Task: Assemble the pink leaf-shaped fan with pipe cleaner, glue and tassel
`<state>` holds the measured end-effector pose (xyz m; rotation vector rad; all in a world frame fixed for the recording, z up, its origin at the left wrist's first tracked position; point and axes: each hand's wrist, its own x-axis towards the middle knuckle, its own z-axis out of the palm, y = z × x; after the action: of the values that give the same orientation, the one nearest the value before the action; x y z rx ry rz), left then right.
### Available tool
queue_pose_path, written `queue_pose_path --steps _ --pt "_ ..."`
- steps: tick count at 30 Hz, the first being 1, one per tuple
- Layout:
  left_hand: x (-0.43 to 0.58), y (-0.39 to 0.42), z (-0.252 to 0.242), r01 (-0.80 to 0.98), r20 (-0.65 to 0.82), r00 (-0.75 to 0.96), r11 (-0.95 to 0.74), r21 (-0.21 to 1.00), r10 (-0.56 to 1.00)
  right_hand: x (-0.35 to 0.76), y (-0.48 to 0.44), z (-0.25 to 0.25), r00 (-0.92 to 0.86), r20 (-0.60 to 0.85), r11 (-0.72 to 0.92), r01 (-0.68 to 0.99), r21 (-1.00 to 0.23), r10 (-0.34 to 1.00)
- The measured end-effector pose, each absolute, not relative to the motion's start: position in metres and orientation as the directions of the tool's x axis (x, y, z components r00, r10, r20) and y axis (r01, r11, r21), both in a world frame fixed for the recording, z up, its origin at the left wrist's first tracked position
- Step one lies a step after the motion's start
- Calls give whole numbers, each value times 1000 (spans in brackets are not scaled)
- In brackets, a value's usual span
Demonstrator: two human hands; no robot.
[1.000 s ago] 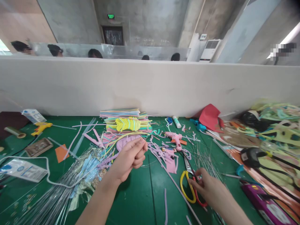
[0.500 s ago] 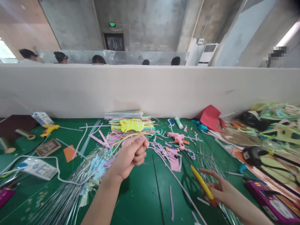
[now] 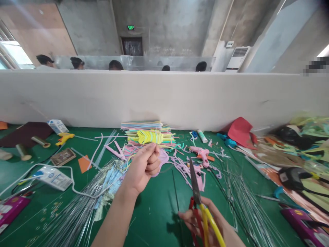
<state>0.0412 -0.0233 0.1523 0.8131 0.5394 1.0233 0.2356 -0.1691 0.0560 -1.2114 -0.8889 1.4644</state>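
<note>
My left hand is closed in a fist above the middle of the table, thumb on top; whatever its fingers pinch is hidden. Just past the knuckles a flat lavender piece shows, and I cannot tell whether it is held or lies below. My right hand is closed around scissors with red and yellow handles. Their dark blades point up and away, close together. Beyond my left hand lies a yellow bundle on pastel fuzzy stems.
Thin wires with pale blue tufts lie at left, more wires at right. A pink glue gun rests among lavender scraps. A yellow glue gun, cartons, cords and a purple device surround the green table. A white partition stands behind.
My right hand has taken hold of the scissors and raised them, moving left toward the middle. My left hand remains closed in nearly the same place. The view has turned slightly left.
</note>
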Motion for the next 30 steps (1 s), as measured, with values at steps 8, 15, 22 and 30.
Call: queue_pose_path --steps 8,15,22,30 --pt "44 -25 155 -504 -44 434 283 816 900 202 -149 39 71 -299 -263 -315 -912 952" --pt "58 -31 147 -460 -60 498 322 828 865 195 -169 37 213 -82 -68 -68 -995 974" --pt "71 -39 147 -413 -107 549 379 828 829 189 -168 55 298 -79 -131 158 -979 951" --pt "83 -46 138 -337 -142 604 413 846 784 192 -168 65 300 -85 -170 270 -948 950"
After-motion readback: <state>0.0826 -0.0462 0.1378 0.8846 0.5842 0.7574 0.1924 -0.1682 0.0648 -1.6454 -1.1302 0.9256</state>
